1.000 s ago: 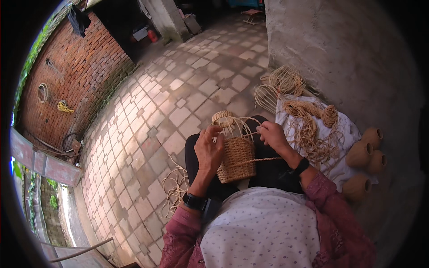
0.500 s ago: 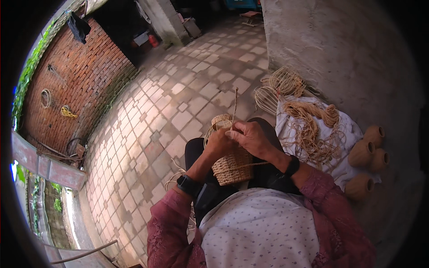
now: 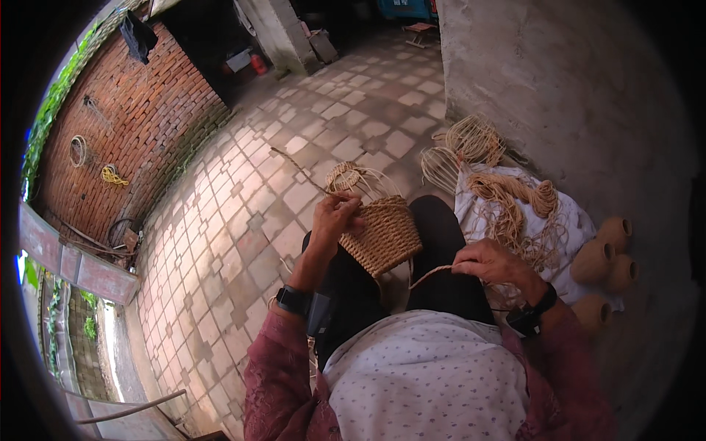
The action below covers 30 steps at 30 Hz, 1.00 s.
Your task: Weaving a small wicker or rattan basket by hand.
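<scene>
A woven straw-coloured basket (image 3: 384, 237) rests tilted between my knees, with loose bent strands (image 3: 373, 180) rising from its upper edge. My left hand (image 3: 335, 219) is closed on the left part of its rim. From beside those fingers a stiff twisted cord end (image 3: 300, 169) sticks out to the upper left. Over my right thigh, my right hand (image 3: 494, 260) pinches a twisted cord (image 3: 429, 274) that runs left toward the basket's lower side. The fingertips of my left hand are partly hidden.
To the right, a white cloth (image 3: 471, 213) carries tan cord bundles (image 3: 507, 209). Several round clay-coloured pots (image 3: 593, 261) stand beside it, near a grey wall (image 3: 559, 95). Wire-like coiled hoops (image 3: 474, 140) lie behind the cloth. Paving tiles (image 3: 220, 257) cover the floor at left.
My hands have parted: the right one has moved right and down with a cord, while the left has shifted left. The basket has tilted, and the upright cord end now leans left.
</scene>
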Tool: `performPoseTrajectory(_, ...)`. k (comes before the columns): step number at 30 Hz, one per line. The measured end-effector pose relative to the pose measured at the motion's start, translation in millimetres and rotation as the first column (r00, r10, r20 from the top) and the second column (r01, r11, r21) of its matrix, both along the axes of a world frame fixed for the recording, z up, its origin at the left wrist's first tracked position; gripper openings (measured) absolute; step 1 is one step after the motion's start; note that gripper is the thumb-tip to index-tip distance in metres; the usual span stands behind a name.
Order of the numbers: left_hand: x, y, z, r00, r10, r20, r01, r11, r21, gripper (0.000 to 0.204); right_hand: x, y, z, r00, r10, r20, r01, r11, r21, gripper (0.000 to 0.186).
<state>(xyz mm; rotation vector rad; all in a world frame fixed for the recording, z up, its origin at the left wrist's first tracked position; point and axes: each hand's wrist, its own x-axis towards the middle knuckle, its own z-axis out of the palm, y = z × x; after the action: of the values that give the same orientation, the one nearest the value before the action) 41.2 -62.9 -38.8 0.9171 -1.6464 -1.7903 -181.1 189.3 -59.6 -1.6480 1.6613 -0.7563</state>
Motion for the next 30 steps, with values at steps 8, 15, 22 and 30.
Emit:
performPoseTrajectory(8,9.6,56.2,-23.1,0.962,0.115,0.246,-0.001,0.907,-0.421,0.020,-21.4,-19.6,13.3,0.821,-0.559,-0.116,0.442,0.751,-0.491,0.015)
performPoseTrajectory(15,19.9,76.5,-26.7,0.963,0.124,0.240,0.013,0.866,-0.499,0.020,57.9,-79.3,-35.6,0.445,-0.497,0.745,0.157,0.862,0.481,0.050)
performPoseTrajectory(22,20.4,80.2,-19.5,0.961,0.074,0.268,0.080,0.849,-0.523,0.024,70.9,-97.2,-55.9,0.312,-0.482,0.819,0.284,0.870,0.404,0.021)
performPoseTrajectory(30,29.9,39.7,-22.5,0.971,-0.208,0.122,0.213,0.976,-0.035,0.024,89.5,-99.2,-38.9,0.326,-0.411,0.851,0.507,0.836,0.209,0.014)
